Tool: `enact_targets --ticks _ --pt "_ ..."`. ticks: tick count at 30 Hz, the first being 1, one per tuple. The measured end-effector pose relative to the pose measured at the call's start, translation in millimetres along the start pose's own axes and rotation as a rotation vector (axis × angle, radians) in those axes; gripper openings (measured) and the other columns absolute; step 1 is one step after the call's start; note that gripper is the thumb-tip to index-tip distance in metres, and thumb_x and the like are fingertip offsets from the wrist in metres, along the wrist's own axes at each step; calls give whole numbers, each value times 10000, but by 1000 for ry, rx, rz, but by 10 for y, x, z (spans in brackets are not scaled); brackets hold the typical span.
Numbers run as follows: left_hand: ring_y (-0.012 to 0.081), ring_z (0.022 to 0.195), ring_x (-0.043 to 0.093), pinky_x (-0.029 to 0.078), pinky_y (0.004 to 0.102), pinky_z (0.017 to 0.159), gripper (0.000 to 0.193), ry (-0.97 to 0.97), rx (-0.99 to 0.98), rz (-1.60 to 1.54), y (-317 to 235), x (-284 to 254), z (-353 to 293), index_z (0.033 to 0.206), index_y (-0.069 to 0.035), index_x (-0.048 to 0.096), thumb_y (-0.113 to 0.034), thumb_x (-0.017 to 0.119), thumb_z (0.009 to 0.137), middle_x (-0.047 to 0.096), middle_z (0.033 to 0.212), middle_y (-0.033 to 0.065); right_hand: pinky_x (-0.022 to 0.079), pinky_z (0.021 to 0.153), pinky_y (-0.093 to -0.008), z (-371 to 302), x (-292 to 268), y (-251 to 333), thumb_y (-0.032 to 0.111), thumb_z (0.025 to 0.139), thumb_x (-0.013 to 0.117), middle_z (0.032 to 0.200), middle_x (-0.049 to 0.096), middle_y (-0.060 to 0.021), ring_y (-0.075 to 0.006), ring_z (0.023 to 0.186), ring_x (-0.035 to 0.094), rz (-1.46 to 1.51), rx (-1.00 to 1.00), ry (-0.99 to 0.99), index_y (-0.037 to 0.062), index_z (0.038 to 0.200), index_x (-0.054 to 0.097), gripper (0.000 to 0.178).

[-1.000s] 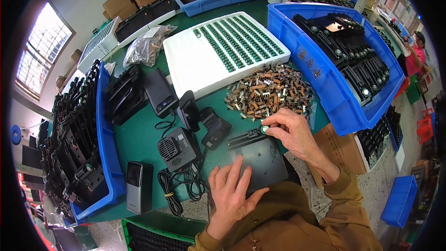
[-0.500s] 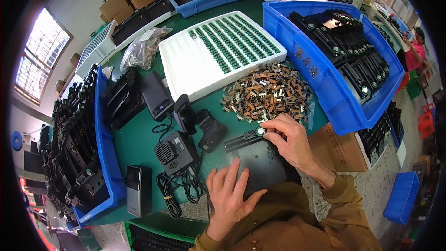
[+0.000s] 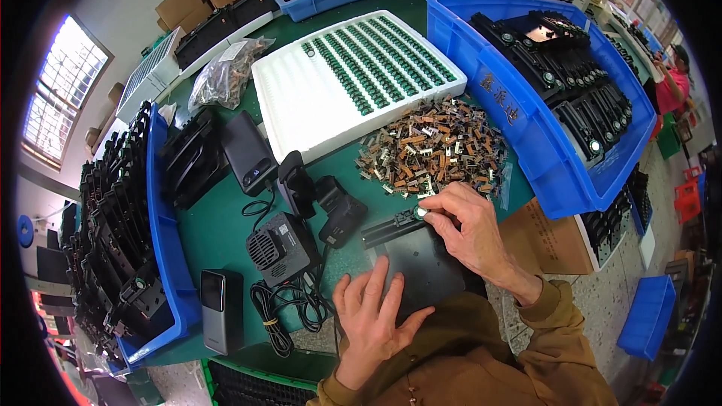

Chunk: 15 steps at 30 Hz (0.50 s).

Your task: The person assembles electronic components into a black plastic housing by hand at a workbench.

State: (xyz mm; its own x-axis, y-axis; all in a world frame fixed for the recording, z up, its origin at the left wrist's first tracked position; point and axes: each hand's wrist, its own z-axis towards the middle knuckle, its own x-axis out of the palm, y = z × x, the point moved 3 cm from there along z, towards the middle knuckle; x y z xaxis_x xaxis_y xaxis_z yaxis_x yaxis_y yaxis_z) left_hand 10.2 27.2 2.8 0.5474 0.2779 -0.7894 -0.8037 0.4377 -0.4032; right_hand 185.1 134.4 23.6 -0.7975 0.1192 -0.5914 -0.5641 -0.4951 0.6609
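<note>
A flat black plastic housing (image 3: 425,267) lies at the near edge of the green table, with a raised narrow strip along its far side. Across its left part rest the spread fingers of my left hand (image 3: 374,323), pressing it flat. My right hand (image 3: 474,233) has thumb and forefinger pinched on a small round part (image 3: 420,213) with a pale face and green rim, at the right end of the strip. Whether that part is fully seated in the housing is hidden by the fingertips.
Beyond my hands lie a heap of small metal-and-brown components (image 3: 436,150) and a white foam tray (image 3: 293,105) holding rows of green parts. Blue bins of black housings flank both sides: a right bin (image 3: 519,128) and a left bin (image 3: 169,256). Left of me sit a black charger (image 3: 282,248), coiled cables (image 3: 274,316) and a power bank (image 3: 222,308).
The view has shifted very slightly. Both hands keep nearly the same place, the right still pinching the round part, which now looks slightly turned.
</note>
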Motion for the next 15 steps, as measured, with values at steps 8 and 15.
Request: enact_targets --ticks 8,15 --pt "330 1071 543 383 534 1007 644 -2 -2 6 1 18 1 1093 -18 682 -391 892 612 583 1360 167 430 539 -245 -9 -1 -5 33 818 763 807 601 -35 -71 609 528 117 272 56 -1 928 676 145" --pt "325 1064 547 384 534 1004 647 -9 -15 16 -1 7 3 1093 -18 686 -393 892 607 590 1354 166 504 667 -359 50 -83 6 -3 817 725 840 617 -95 -257 759 628 94 158 78 38 998 706 186"
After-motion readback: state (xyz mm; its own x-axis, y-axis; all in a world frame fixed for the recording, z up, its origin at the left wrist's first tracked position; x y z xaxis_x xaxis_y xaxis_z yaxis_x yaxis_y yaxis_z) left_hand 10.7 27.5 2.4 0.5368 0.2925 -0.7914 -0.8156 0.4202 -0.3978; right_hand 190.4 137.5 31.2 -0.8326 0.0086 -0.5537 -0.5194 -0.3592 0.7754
